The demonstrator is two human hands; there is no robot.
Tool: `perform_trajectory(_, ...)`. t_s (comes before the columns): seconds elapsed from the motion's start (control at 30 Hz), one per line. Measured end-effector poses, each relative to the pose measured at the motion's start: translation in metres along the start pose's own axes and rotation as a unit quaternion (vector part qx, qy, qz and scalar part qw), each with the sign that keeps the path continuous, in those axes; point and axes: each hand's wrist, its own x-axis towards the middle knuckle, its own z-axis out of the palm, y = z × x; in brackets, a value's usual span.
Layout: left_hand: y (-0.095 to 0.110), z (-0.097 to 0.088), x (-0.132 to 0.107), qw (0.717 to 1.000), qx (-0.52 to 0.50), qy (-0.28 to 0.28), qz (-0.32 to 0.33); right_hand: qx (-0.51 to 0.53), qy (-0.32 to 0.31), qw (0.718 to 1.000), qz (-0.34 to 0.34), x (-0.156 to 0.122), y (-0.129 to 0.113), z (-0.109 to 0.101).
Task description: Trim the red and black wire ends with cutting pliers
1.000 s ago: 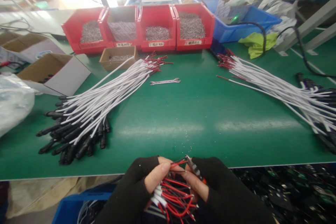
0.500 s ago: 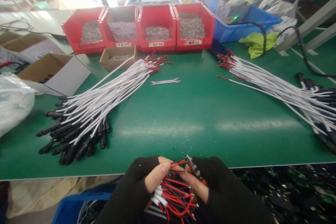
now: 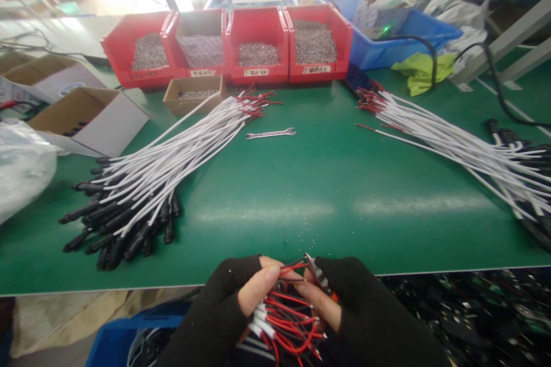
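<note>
Both of my hands wear black fingerless gloves and meet at the near edge of the green table (image 3: 301, 195). My left hand (image 3: 235, 304) is closed around a bundle of white cables with red and black wire ends (image 3: 284, 321). My right hand (image 3: 344, 304) grips small cutting pliers (image 3: 317, 275), whose metal tip touches a red wire at the top of the bundle.
One pile of white cables with black connectors (image 3: 150, 183) lies at the left, another pile of such cables (image 3: 465, 149) at the right. A wrench (image 3: 271, 134) lies mid-table. Red bins of small metal parts (image 3: 241, 46), cardboard boxes (image 3: 86, 117) and a blue crate (image 3: 396, 34) line the back.
</note>
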Motion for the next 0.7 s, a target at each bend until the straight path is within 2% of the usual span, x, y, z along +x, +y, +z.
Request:
perform_trajectory(0.2, -0.002, -0.002, 0.003, 1.0, 0.016, -0.009, 0.007, 0.028, -0.036, 0.998, 0.051, 0.004, -0.007, 0.001)
perform_trajectory(0.33, -0.003, -0.002, 0.002, 1.0, 0.024, -0.002, 0.013, 0.035, 0.003, 0.999, 0.029, 0.004, -0.009, 0.0)
perform_trajectory(0.53, -0.003, -0.001, 0.001, 0.999, 0.029, 0.002, 0.019, 0.036, 0.013, 0.999, 0.002, 0.0, -0.001, 0.0)
perform_trajectory(0.7, -0.005, -0.003, 0.002, 0.999, 0.041, 0.0, 0.017, 0.062, -0.031, 0.997, -0.036, 0.0, 0.002, 0.001)
